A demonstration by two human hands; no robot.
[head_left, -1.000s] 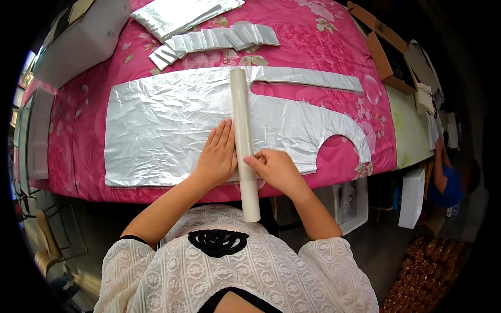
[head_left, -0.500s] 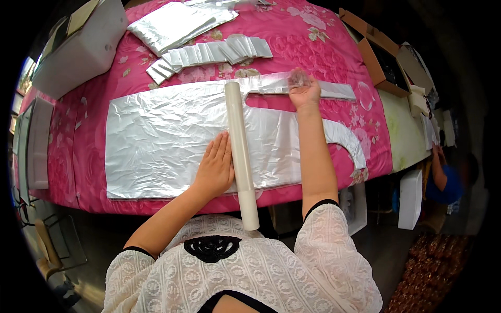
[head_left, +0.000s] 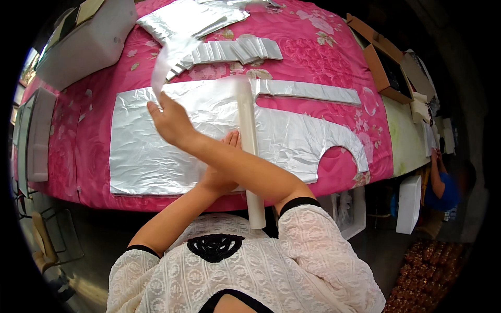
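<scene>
A silver plastic sheet (head_left: pixel 297 135) lies flat, its right end cut into a straight strip and a curved one. Across it rests a pale roll (head_left: pixel 254 208), its near end projecting past the table edge. My left hand (head_left: pixel 219 180), fingers outstretched, presses flat on the silver sheet beside the roll. The right forearm crosses over that hand and hides part of it. Over the sheet's left half, my right hand (head_left: pixel 173 121) has its fingers closed on thin translucent film (head_left: pixel 168 65), which blurs upward and away from the fingers.
Folded silver pieces (head_left: pixel 219 52) overlap in a row beyond the sheet, with larger silver sheets (head_left: pixel 180 21) behind. A white foam box (head_left: pixel 91 49) stands at the far left, a brown carton (head_left: pixel 386 73) at the right. Another person in a blue top (head_left: pixel 442 193) is at the right edge.
My right hand has swept from the strips on the right across to the left, over my left forearm, drawing the film along. My left hand stays on the sheet by the roll.
</scene>
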